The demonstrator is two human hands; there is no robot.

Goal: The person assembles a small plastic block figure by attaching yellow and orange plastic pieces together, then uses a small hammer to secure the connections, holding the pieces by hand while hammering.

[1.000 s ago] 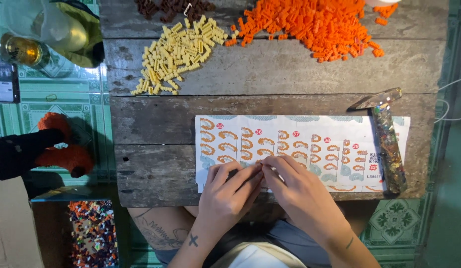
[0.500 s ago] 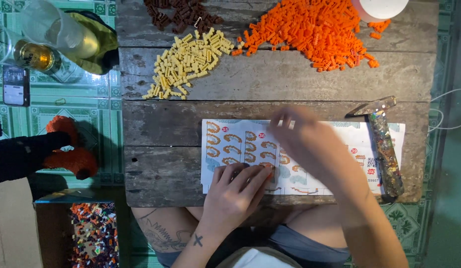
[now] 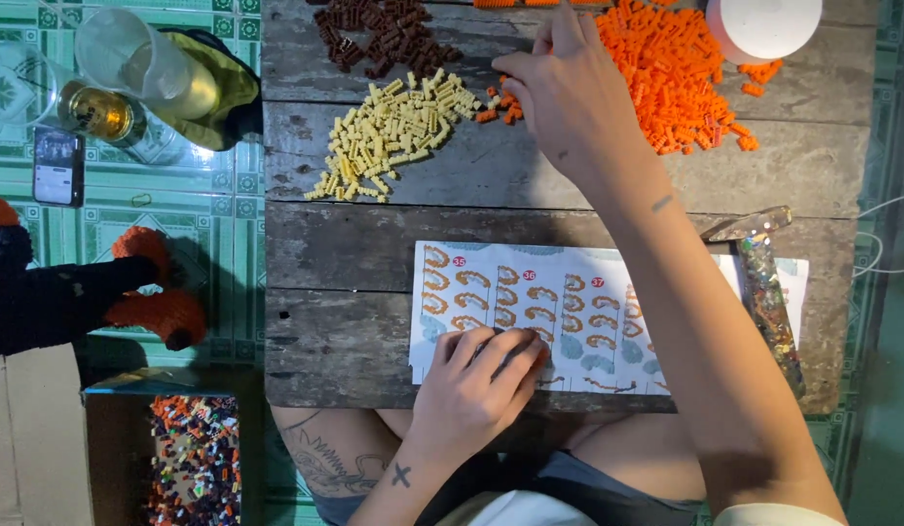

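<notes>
R fingers (image 3: 554, 44): bunched, tips down at the near-left edge of the orange brick pile (image 3: 676, 78); tips hidden behind the knuckles, so can't tell if a brick is pinched or merely touched; no wide spread
Key relation: the orange pile lies right at and just to the right of the R fingertips; a few loose orange bricks (image 3: 498, 107) sit just below-left of the hand, betw. it and the yellow pile; R hand is the nearer one by far, L is well apart at the near edge
R hand (image 3: 569, 97): back up, forearm running diagonally down to the person across the sheet's right part
L fingers (image 3: 496, 351): laid flat and slightly apart, pressing on the near edge of the instruction sheet (image 3: 569, 292); nothing gripped that shows
L hand (image 3: 471, 394): palm down, wrist over the tabletop's near edge
Sheet: lies flat w/ long axis left-right, printed w/ rows of orange curled shapes
Yellow brick pile (image 3: 388, 136): left of the R hand, near but apart
Brown brick pile (image 3: 384, 34): far edge, beyond the yellow
Tabletop (image 3: 354, 244): worn grey wooden planks
Clear bag of mixed bits (image 3: 768, 302): long, lying near-far at the sheet's right end
White round object (image 3: 763, 24): far right corner, touching the orange pile
Off to the left: phone (image 3: 58, 166), glass of amber drink (image 3: 99, 109), box of mixed bricks (image 3: 194, 458) on the tiled floor
</notes>
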